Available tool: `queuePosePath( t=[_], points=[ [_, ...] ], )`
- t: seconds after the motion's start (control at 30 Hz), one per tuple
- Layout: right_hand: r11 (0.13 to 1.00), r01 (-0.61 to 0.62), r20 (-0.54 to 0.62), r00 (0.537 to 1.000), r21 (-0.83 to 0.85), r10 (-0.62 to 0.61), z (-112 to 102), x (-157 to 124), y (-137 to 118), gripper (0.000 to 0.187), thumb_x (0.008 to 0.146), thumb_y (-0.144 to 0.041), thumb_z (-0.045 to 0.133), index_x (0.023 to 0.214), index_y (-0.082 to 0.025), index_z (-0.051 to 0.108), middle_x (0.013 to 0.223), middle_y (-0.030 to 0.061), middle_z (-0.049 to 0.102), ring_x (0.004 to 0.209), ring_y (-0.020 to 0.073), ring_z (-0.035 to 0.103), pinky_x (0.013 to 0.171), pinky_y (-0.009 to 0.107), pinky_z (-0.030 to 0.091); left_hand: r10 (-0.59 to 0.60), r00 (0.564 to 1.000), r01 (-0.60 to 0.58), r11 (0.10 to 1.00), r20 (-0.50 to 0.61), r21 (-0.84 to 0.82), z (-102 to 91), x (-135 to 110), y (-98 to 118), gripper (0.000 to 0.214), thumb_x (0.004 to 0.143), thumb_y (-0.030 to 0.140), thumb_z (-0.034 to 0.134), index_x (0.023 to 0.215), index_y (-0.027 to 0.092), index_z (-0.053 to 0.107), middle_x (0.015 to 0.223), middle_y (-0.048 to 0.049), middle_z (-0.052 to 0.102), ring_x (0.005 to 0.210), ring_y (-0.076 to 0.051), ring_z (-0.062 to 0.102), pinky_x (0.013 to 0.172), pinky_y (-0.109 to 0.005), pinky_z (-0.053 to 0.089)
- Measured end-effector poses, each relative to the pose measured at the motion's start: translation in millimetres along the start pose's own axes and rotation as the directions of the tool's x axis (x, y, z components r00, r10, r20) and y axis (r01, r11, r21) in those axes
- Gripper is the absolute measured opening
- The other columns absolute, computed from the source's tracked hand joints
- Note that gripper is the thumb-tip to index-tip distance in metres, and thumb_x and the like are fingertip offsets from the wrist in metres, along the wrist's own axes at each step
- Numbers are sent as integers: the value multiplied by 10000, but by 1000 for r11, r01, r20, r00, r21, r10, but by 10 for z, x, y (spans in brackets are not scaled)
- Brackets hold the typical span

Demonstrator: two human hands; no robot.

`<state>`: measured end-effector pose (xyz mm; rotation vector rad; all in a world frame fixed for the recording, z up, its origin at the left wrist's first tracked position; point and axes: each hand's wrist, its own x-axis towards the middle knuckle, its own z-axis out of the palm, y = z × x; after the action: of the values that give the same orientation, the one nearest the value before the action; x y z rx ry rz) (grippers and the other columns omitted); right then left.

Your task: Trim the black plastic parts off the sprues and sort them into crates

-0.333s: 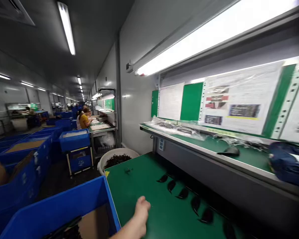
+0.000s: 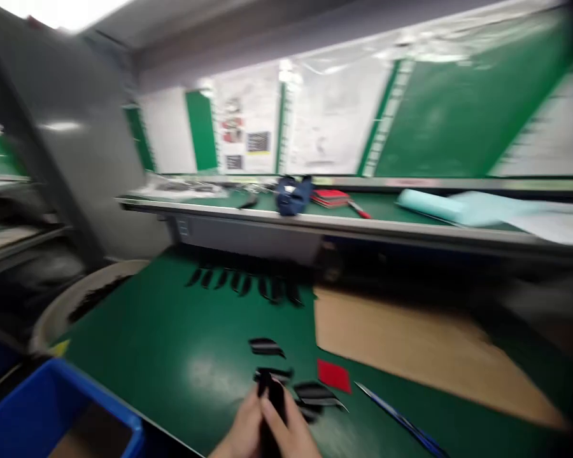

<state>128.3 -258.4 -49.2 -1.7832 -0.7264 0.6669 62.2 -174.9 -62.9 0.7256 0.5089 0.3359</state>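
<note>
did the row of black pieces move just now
No, the row of black pieces shows no visible shift any way against the shelf; the camera view turned.

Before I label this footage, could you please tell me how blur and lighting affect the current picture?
Head view: blur leaves the posted sheets unreadable; the overhead lamp is overexposed; glare pales part of the green tabletop; the held black piece shows little detail.

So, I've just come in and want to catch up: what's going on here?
A person's left hand and right hand together hold a black piece over the green table. Other dark curved pieces lie just beyond the hands, with a row of similar ones farther back. A red square lies to the right; a blue bin stands at the left.
</note>
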Motion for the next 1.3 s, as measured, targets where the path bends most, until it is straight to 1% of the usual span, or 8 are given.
queuePosePath(
  t=[0.13, 0.33, 0.47, 0.6, 0.77, 1.0, 1.13, 1.3],
  points=[
    [989, 40, 93, 995, -140, -27, -415, -17, 191, 773, 771, -590, 599, 1392, -189, 374, 1361, 128, 495, 1249, 249, 472, 1020, 360, 398, -242, 968, 244, 970, -72, 17, 39, 22, -158, 546, 736, 444, 701, 1186, 154, 593, 769, -39, 655, 606, -129, 556, 580, -242, 415],
    [904, -168, -337, 941, -394, 28, -1743, 135, 659, 358, 841, -411, 555, 1145, -223, 578, 1118, 112, 569, 1120, 292, 485, 934, 458, 358, -376, 924, 378, 926, 74, -12, 156, -180, -273, 716, 878, 388, 534, 1475, 281, 154, 812, -33, 610, 621, -142, 552, 577, -305, 479],
    [872, -235, -396, 917, -430, 52, -2238, 155, 1083, 153, 725, -307, 659, 826, -196, 632, 865, 80, 567, 940, 299, 522, 828, 447, 382, -411, 902, 412, 911, 128, 22, 387, -277, -209, 692, 919, 391, 440, 1471, 377, 23, 1163, -130, 598, 785, -207, 609, 585, -358, 509],
    [906, -170, -324, 945, -388, 39, -2227, 78, 1150, 187, 884, -348, 442, 902, -201, 556, 815, 43, 572, 766, 206, 546, 714, 350, 432, -426, 895, 420, 905, 131, 73, 596, -303, -107, 539, 914, 434, 430, 1421, 325, 283, 1297, -141, 530, 885, -237, 607, 623, -386, 519],
    [936, 122, 6, 992, -330, -127, -2041, -108, 552, 310, 970, -397, 323, 1220, -256, 441, 855, 8, 573, 766, 158, 543, 703, 285, 442, -424, 905, 387, 860, 41, 332, 755, -301, -11, 357, 892, 454, 471, 961, 141, 629, 1174, -141, 595, 804, -189, 613, 645, -313, 473],
    [669, 549, 417, 831, -502, -369, -1853, -236, -177, 298, 999, -313, 257, 1064, -210, 529, 906, 49, 570, 787, 169, 467, 718, 316, 349, -434, 897, 282, 709, 84, 647, 927, -383, 183, 387, 891, 477, 457, 932, 131, 626, 835, -60, 644, 661, -149, 600, 635, -273, 403],
    [510, 587, 462, 809, -628, -363, -1784, -180, -210, 553, 843, -693, 357, 1127, -261, 555, 870, 38, 527, 789, 192, 434, 724, 329, 315, -452, 884, 273, 709, 122, 650, 1014, -431, 287, 370, 896, 467, 446, 866, 138, 614, 862, -53, 644, 595, -115, 569, 601, -252, 369],
    [405, 561, 412, 819, -722, -400, -1715, -107, -174, 602, 834, -726, 293, 939, -232, 622, 800, 34, 505, 739, 178, 406, 693, 326, 261, -467, 876, 243, 644, 121, 725, 1088, -418, 387, 401, 911, 469, 403, 924, 141, 634, 899, -72, 665, 567, -107, 542, 580, -245, 372]
  ],
)
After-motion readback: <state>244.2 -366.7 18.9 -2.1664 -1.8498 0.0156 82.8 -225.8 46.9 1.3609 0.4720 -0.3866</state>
